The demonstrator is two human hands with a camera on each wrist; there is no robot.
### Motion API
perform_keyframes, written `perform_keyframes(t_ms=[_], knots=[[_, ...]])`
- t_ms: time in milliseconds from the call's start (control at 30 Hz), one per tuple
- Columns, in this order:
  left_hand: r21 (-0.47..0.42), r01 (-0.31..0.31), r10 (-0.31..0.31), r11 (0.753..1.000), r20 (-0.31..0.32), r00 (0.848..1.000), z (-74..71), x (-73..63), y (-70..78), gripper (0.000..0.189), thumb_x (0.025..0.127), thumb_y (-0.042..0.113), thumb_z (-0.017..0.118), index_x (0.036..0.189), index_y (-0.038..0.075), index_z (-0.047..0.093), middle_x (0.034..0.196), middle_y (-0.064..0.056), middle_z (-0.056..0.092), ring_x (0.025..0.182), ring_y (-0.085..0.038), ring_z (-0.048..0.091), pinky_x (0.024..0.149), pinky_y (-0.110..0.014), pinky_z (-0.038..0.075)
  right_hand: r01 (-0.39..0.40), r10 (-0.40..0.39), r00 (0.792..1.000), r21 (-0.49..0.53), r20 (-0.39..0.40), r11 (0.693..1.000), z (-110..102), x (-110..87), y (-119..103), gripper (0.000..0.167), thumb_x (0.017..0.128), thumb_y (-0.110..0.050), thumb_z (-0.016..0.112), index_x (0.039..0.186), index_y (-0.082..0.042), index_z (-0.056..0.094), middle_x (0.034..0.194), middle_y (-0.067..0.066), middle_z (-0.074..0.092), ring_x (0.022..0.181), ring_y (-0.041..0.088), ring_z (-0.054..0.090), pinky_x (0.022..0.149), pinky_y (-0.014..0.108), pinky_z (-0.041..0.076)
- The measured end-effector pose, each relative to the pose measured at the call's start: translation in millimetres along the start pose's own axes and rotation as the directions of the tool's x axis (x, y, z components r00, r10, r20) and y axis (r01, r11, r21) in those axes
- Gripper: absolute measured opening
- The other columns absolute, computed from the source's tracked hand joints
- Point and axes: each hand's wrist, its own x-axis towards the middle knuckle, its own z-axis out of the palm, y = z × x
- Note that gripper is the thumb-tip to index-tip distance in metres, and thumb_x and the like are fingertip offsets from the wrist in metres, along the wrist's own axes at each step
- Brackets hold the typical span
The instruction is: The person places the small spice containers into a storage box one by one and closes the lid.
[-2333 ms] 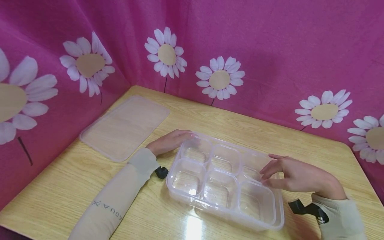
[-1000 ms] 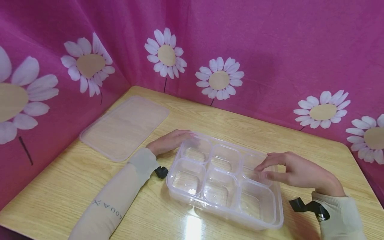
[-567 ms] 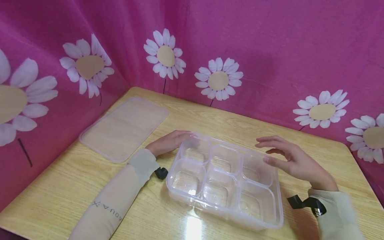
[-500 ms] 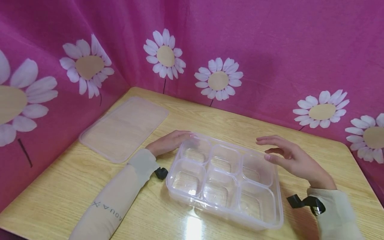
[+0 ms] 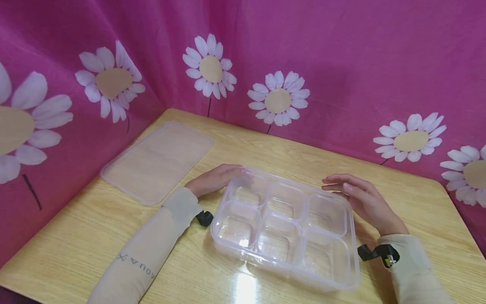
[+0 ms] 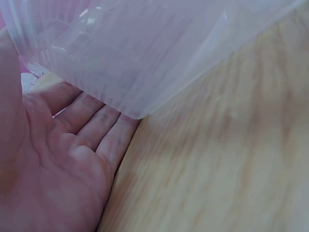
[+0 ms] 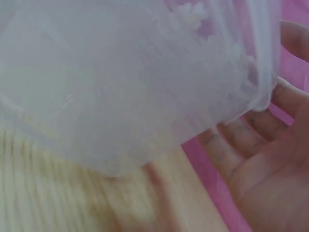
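A clear plastic box (image 5: 290,266) with several square compartments sits on the table, with nothing seen in them. My left hand (image 5: 214,180) lies at its far left corner. In the left wrist view the fingers (image 6: 89,116) reach rather straight behind the box wall, and the thumb stands up along its side. At the far right corner is my right hand (image 5: 366,200), fingers extended behind the rim and thumb raised. The right wrist view shows those fingers (image 7: 241,135) passing behind the box wall; whether they touch it I cannot tell.
A flat translucent lid (image 5: 157,162) lies on the wooden table (image 5: 76,236) at the back left. A pink curtain (image 5: 341,50) with white flowers hangs behind and to the left. Black straps (image 5: 379,253) are on the sleeves' cuffs.
My right hand has risen out of the far right compartment and moved round behind the box's far right corner. My left hand and the lid have stayed put.
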Motion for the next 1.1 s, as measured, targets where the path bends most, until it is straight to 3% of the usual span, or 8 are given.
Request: perform_keyframes(t_ms=[100,200,400,667,900,1100], knots=[[0.000,-0.002,0.002,1.000,0.000,1.000,0.4,0.7,-0.6,0.044,0.108,0.045,0.045,0.145,0.027,0.060,0.149,0.007,0.061,0.147,-0.017,0.049,0.129,-0.050,0.032,-0.012,0.015,1.000,0.116,-0.018,0.993,-1,-3.0,7,0.045,0.111,0.001,0.021,0.146,0.010,0.048,0.143,0.008,0.065,0.132,0.020,0.065,0.111,0.026,0.052],[0.005,-0.006,0.006,1.000,0.000,1.000,1.0,1.3,-0.6,0.044,0.109,0.043,0.045,0.147,0.025,0.059,0.151,0.006,0.060,0.148,-0.018,0.048,0.129,-0.050,0.032,-0.092,0.109,0.992,0.206,-0.070,0.974,2,-7.6,13,0.047,0.112,-0.008,0.021,0.144,0.001,0.055,0.138,0.005,0.069,0.129,0.017,0.066,0.107,0.027,0.055],[0.007,0.003,-0.003,1.000,-0.007,1.000,2.3,1.1,0.0,0.046,0.109,0.043,0.044,0.149,0.024,0.056,0.153,0.005,0.058,0.149,-0.018,0.047,0.129,-0.049,0.031,-0.238,0.267,0.956,0.214,-0.119,0.947,13,-12.1,24,0.047,0.112,-0.023,0.026,0.138,-0.012,0.064,0.128,-0.006,0.074,0.116,0.012,0.071,0.097,0.029,0.058],[0.011,0.000,0.000,1.000,0.003,1.000,1.0,-1.6,2.0,0.045,0.109,0.043,0.044,0.147,0.025,0.058,0.152,0.005,0.058,0.149,-0.019,0.047,0.129,-0.050,0.032,-0.257,0.278,0.958,0.208,-0.077,0.944,11,-9.3,28,0.052,0.113,-0.025,0.021,0.132,-0.019,0.070,0.125,-0.008,0.076,0.113,0.008,0.071,0.099,0.025,0.056],[0.048,0.020,-0.019,0.999,-0.020,1.000,0.1,-3.5,3.1,0.045,0.109,0.045,0.044,0.147,0.026,0.058,0.154,0.005,0.057,0.150,-0.020,0.045,0.129,-0.052,0.031,-0.277,0.292,0.952,0.142,-0.098,0.950,10,-8.4,28,0.051,0.113,-0.028,0.025,0.126,-0.022,0.074,0.120,-0.011,0.077,0.110,0.006,0.071,0.097,0.024,0.056],[0.031,0.004,-0.004,1.000,-0.005,1.000,1.2,-2.5,3.7,0.046,0.109,0.043,0.044,0.149,0.023,0.056,0.155,0.003,0.057,0.150,-0.021,0.045,0.129,-0.052,0.031,-0.239,0.243,0.964,0.048,-0.106,0.970,11,-9.6,29,0.052,0.113,-0.024,0.024,0.124,-0.029,0.074,0.119,-0.015,0.077,0.109,0.001,0.070,0.097,0.020,0.055]])
